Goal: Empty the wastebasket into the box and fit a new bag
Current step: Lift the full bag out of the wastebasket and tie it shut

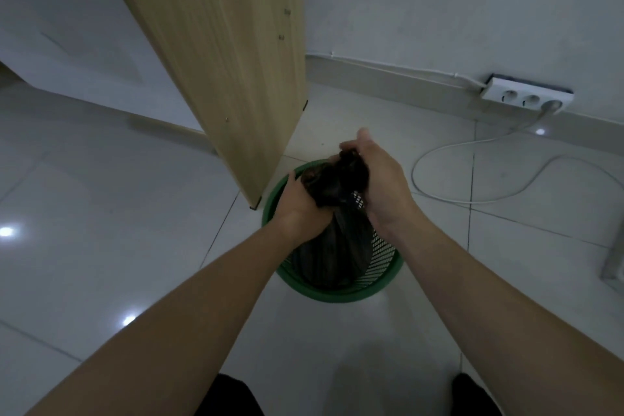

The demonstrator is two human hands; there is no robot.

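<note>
Both my hands bunch the black bag over the basket, frame centre.

My left hand point(299, 204) and right hand point(378, 184) curl tight round the gathered neck of the bag point(332, 236), which sits in the green wastebasket point(337, 294). A wooden panel point(216, 54) leans just beside the rim, upper left; a power strip point(526, 99) lies upper right.

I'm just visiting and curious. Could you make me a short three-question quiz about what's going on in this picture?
1. True or false: both hands grip the black bag.
2. What colour is the wastebasket?
3. Where does the bag sit? A) on the floor B) in the wastebasket C) in a box

Key:
1. True: left hand and right hand hold its gathered top.
2. Green.
3. B.
</note>
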